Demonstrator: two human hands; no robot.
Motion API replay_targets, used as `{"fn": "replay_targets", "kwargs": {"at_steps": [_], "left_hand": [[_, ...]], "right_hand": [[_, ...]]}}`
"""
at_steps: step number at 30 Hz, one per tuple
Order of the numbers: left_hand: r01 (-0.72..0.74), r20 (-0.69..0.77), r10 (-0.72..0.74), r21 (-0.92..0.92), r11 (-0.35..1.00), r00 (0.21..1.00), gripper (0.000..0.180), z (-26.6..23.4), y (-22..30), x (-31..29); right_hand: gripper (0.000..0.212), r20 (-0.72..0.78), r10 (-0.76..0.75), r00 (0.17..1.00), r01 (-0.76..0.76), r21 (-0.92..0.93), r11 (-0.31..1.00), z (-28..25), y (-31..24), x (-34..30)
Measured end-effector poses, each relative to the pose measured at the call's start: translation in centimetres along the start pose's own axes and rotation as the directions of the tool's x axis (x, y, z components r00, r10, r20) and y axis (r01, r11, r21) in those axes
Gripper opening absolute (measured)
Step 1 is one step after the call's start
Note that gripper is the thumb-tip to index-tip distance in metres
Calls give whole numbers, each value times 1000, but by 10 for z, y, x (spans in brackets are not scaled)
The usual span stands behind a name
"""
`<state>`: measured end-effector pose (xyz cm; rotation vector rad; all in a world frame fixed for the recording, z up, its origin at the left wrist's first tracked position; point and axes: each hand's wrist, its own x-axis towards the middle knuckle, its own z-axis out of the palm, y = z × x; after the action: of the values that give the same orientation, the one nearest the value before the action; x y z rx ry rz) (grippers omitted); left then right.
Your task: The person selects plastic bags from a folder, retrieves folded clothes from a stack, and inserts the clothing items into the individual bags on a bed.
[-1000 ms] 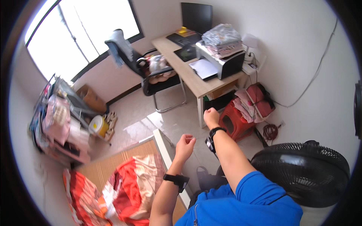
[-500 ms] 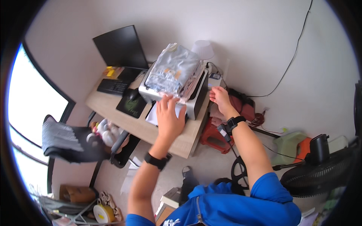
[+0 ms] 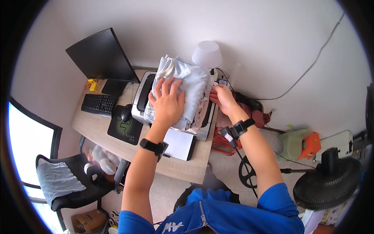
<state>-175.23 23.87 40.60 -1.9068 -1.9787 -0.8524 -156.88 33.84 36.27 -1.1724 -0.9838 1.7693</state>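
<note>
A stack of folded clothes, pale blue on top with pink and patterned layers below, lies on a grey and black printer. My left hand rests flat on the top piece, its fingers spread. At the stack's right side is my right hand, its fingers loosely bent and reaching to the edge of the clothes. Nothing shows in its grip, and the fingertips are partly hidden. Whether they touch the cloth I cannot tell.
The desk also bears a monitor, keyboard, mouse, mouse pad, white paper and white lamp. A chair stands left, a black fan right. A cable hangs from my right wrist.
My left hand has moved from the stack's front edge onto its top. My right hand has come closer to the stack's right side. The head view has shifted.
</note>
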Motion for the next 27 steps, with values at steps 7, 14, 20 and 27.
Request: {"fn": "replay_targets", "kwargs": {"at_steps": [7,14,20,27], "left_hand": [[35,51,-29,-110,993,998,39,5,-11,1],[69,13,-70,-419,905,997,45,7,-66,-7],[109,17,-133,-674,731,991,43,9,-84,-13],[91,72,-59,-892,442,996,47,30,-116,-20]], "right_hand": [[32,-73,197,978,-173,249,953,11,-10,-1],[32,104,-24,994,-21,410,912,34,-10,-2],[42,255,15,967,-98,312,945,41,-24,-9],[44,116,-86,990,101,-133,986,78,-3,2]]}}
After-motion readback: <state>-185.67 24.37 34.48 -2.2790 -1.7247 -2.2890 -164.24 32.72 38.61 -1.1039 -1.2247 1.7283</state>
